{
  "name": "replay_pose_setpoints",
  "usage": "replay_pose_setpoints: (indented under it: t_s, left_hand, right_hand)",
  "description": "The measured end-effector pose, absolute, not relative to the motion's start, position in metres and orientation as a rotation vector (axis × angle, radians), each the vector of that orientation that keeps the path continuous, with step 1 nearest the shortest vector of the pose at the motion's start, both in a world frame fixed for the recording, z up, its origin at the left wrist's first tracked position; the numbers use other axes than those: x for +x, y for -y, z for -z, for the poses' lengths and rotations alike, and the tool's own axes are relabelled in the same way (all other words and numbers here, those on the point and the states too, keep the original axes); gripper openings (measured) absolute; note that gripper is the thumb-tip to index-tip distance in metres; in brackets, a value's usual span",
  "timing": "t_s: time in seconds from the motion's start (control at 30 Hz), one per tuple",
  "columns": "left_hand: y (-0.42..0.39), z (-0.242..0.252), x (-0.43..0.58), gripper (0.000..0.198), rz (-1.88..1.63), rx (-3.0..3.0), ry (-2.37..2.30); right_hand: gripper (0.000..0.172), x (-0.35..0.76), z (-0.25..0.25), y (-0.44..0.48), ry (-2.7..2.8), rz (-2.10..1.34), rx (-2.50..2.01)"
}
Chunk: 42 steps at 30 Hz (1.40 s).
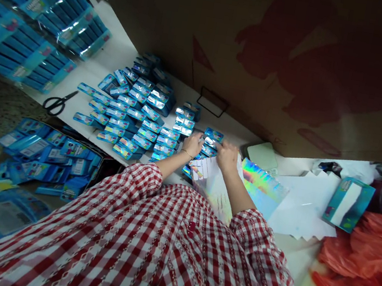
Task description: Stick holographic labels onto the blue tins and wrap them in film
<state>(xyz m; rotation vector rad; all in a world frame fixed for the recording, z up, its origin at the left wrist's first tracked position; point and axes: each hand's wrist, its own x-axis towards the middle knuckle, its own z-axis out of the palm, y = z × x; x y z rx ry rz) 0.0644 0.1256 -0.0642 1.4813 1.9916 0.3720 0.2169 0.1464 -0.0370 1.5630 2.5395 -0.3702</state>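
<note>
1. Blue boxes (210, 143) form a short row on the white table (111, 27); this row, the landmark below, lies between the two hands.
2. Left hand (192, 146): just left of the row, fingers bent toward it; whether they grip a box or merely touch one cannot be told.
3. Right hand (227, 156): at the row's right side, fingers curled downward; whether they pinch anything cannot be told.
4. Shiny sheet (217, 191): right of the row, nearer the body, partly under the right forearm (239, 190).
5. Larger block of boxes (138, 109): left of the row; scissors (56, 103) lie farther left.
6. Handling, as judged: light, even pressure suits the narrow tops; one hand best steadies the row while the other works, since a hard push could tip neighbours.
7. Obscured: fingertips are unclear; the row's near end is partly covered; print is too small to read; the carton (296, 82) beyond the row is cut off above.
</note>
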Motion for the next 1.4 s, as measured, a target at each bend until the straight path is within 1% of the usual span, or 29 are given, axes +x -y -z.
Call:
replay_pose_setpoints:
  t_s: [0.1,0.17,0.23,0.33,0.4,0.5,0.57,0.67,0.77,0.83,1.0,1.2,1.3,1.4]
  left_hand:
    - [-0.118,0.062,0.066,0.035,-0.339,1.613,-1.962]
    - [-0.114,0.060,0.067,0.035,-0.330,1.629,-1.992]
    - [-0.113,0.057,0.069,0.037,-0.371,1.648,-2.016]
    - [-0.116,0.049,0.078,0.033,-0.406,1.744,-1.946]
    - [-0.119,0.045,0.089,0.030,-0.378,1.824,-1.849]
    - [-0.123,0.041,0.109,0.028,-0.295,1.930,-1.697]
    - [-0.125,0.039,0.122,0.030,-0.246,1.995,-1.617]
    - [-0.129,0.037,0.139,0.033,-0.184,2.082,-1.535]
    - [-0.136,0.037,0.153,0.026,-0.094,2.028,-1.547]
    - [-0.141,0.038,0.157,0.026,-0.081,1.894,-1.578]
    - [-0.146,0.044,0.148,0.022,-0.243,1.743,-1.477]
    - [-0.143,0.053,0.140,0.022,-0.389,1.695,-1.295]
    - [-0.139,0.054,0.141,0.021,-0.458,1.693,-1.261]
    - [-0.134,0.053,0.144,0.025,-0.559,1.760,-1.269]
  right_hand:
    - [0.043,0.221,0.041,-0.135,-2.599,0.372,1.461]
    - [0.045,0.228,0.045,-0.137,-2.613,0.439,1.447]
    - [0.044,0.244,0.048,-0.145,-2.613,0.514,1.546]
    - [0.046,0.278,0.058,-0.163,-2.533,0.549,1.843]
    - [0.046,0.298,0.066,-0.172,-2.487,0.560,1.870]
    - [0.034,0.312,0.076,-0.179,-2.447,0.661,1.717]
    - [0.025,0.315,0.076,-0.181,-2.405,0.731,1.692]
    - [0.025,0.316,0.064,-0.178,-2.468,0.763,1.678]
    - [0.027,0.321,0.049,-0.169,-2.659,0.689,1.615]
    - [0.029,0.325,0.044,-0.160,-2.751,0.593,1.595]
    - [0.038,0.335,0.050,-0.139,-2.897,0.479,1.527]
    - [0.035,0.341,0.053,-0.128,-3.147,0.405,1.511]
    - [0.029,0.341,0.049,-0.128,-3.151,0.556,1.648]
    - [0.025,0.341,0.044,-0.136,-3.033,0.955,1.810]
